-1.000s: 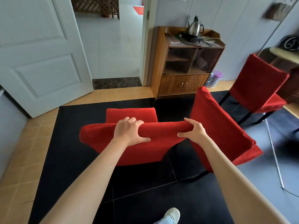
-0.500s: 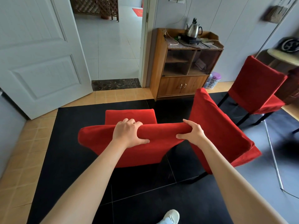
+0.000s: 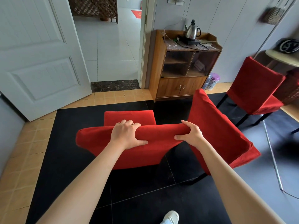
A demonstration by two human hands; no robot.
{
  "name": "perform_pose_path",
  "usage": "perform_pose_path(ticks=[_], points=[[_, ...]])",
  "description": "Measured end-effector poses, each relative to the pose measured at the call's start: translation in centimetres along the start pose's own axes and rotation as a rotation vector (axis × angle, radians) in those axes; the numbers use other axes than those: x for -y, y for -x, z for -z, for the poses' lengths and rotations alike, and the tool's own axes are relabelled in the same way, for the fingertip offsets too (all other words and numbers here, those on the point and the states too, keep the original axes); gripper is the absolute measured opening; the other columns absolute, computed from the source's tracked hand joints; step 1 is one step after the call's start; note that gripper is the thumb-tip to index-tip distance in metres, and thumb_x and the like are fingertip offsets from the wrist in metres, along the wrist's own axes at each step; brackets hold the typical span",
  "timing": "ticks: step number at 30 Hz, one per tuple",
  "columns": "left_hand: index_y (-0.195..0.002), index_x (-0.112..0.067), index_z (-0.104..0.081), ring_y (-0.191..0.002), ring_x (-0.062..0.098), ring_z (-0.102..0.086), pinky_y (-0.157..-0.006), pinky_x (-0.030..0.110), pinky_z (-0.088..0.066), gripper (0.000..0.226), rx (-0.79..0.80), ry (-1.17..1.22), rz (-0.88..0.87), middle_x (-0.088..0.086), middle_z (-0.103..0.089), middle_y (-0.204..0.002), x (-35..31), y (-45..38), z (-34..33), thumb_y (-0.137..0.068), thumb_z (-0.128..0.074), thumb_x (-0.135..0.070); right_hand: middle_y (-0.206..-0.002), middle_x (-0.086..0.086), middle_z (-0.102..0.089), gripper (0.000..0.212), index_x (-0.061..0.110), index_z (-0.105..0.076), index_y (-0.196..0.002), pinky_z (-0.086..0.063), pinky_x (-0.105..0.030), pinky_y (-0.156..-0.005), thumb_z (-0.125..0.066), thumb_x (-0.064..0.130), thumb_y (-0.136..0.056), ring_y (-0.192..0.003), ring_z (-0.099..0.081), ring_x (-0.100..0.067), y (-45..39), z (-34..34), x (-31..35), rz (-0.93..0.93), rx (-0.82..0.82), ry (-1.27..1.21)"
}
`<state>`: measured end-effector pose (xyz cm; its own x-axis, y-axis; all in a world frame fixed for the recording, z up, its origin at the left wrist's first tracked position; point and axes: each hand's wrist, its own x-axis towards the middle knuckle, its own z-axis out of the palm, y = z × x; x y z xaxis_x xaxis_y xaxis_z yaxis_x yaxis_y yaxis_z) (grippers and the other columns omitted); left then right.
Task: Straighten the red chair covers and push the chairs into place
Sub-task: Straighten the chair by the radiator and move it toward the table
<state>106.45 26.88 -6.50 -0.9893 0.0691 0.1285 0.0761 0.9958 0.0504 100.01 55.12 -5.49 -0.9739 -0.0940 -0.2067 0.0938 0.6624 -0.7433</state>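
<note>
Red fabric chair cover (image 3: 129, 147) sits on the nearest chair's backrest, on the black floor mat (image 3: 68, 159). I see my left hand (image 3: 126, 135) and right hand (image 3: 191, 135) curled round its top edge, thumbs in front.

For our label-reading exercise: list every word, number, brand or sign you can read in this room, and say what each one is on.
No text here can be read.
Red doormat beyond the doorway: a pale mark, too small to read.
Purple-lidded jar beside the cabinet: printed pattern, too blurred.
Dark round object on the table: white swirl design, no letters legible.
</note>
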Motion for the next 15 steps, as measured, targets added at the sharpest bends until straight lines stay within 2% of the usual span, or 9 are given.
perform_pose_path(ticks=[5, 10, 15], points=[[-0.131, -0.034, -0.053, -0.104, 0.016, -0.057, -0.084, 0.031, -0.046, 0.087, 0.013, 0.003, 0.002, -0.006, -0.063, -0.118, 0.0, 0.0, 0.0, -0.065, -0.044, -0.09, -0.139, -0.006, -0.048, 0.093, 0.022, -0.044, -0.144, -0.041, -0.032, -0.099, -0.09, 0.02, -0.063, -0.128, -0.046, -0.024, 0.1, -0.1, 0.0, 0.006, -0.012, 0.003], [-0.133, -0.036, -0.051, -0.106, 0.015, -0.055, -0.083, 0.029, -0.045, 0.09, 0.047, 0.003, 0.015, -0.007, -0.061, -0.12, 0.0, 0.1, 0.2, -0.064, -0.04, -0.091, -0.141, -0.006, -0.047, 0.093, 0.022, -0.043, -0.144, -0.041, -0.033, -0.1, -0.09, 0.022, -0.064, -0.128, -0.046, -0.024, 0.1, 0.0, 0.0, 0.016, 0.004, 0.013], [-0.14, -0.037, -0.045, -0.123, 0.019, -0.05, -0.094, 0.038, -0.046, 0.084, 0.11, 0.151, 0.094, -0.003, -0.056, -0.134, -0.4, -0.2, 1.1, -0.073, -0.036, -0.085, -0.144, -0.006, -0.045, 0.101, 0.024, -0.035, -0.148, -0.04, -0.032, -0.102, -0.09, 0.027, -0.064, -0.131, -0.045, -0.023, 0.3, 0.7, 0.0, 0.039, 0.058, 0.026]])
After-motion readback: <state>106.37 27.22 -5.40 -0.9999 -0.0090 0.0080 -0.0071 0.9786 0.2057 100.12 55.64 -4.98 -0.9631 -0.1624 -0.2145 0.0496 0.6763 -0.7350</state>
